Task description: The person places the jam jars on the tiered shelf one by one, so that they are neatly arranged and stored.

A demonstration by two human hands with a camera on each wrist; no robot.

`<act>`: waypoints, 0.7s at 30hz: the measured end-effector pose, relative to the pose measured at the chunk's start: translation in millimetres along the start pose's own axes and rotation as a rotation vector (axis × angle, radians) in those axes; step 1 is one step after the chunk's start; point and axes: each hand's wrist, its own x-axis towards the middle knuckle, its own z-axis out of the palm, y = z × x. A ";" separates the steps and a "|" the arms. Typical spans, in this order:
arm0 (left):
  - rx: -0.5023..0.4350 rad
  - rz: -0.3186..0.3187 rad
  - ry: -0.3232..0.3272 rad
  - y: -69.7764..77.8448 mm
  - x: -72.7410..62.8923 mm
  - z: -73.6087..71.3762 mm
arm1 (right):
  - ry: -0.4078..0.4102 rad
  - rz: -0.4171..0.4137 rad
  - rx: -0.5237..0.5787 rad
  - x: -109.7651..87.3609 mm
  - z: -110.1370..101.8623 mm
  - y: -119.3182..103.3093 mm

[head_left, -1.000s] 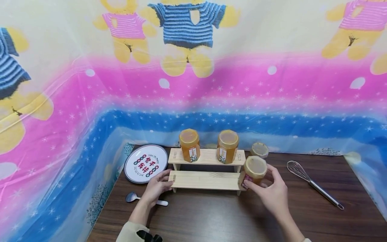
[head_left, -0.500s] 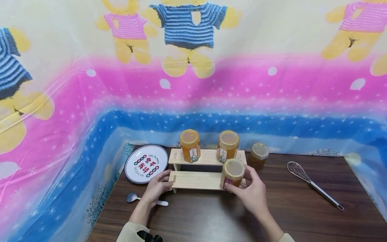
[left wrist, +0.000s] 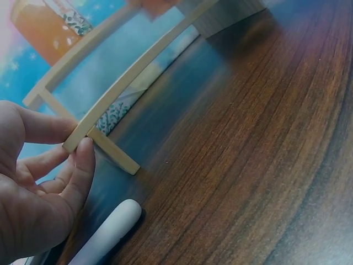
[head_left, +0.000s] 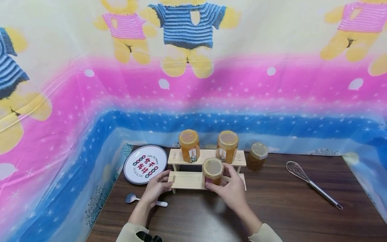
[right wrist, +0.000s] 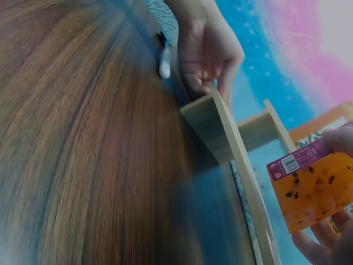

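My left hand (head_left: 157,190) pinches the left end of the lower board of a two-step wooden rack (head_left: 187,181). In the left wrist view, thumb and fingers of the left hand (left wrist: 49,171) close on that board's end (left wrist: 83,130). My right hand (head_left: 232,190) grips a jar (head_left: 212,168) with a gold lid, upright over the middle of the lower step. The right wrist view shows this jar (right wrist: 314,190) with a purple barcode label and orange contents with dark seeds, its base close to the board. Two honey-coloured jars, one left (head_left: 189,146) and one right (head_left: 227,147), stand on the upper step.
Another lidded jar (head_left: 257,157) stands on the table right of the rack. A whisk (head_left: 314,185) lies farther right. A round plate with red lettering (head_left: 145,164) sits back left, and a spoon with a white handle (head_left: 161,203) lies partly under the left forearm.
My right hand has carried the jar leftward from beyond the rack's right end to over the middle of the lower step. My left hand keeps its place on the board.
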 end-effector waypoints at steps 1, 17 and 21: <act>-0.002 0.001 0.001 -0.1 -0.1 0.0 | -0.009 -0.012 0.008 0.7 3.2 -0.4; 0.000 0.005 0.007 0.0 -0.4 0.4 | -0.057 -0.052 -0.040 10.5 42.9 -7.6; -0.004 -0.003 0.005 0.1 0.1 0.1 | -0.083 -0.036 -0.022 10.9 51.0 -7.1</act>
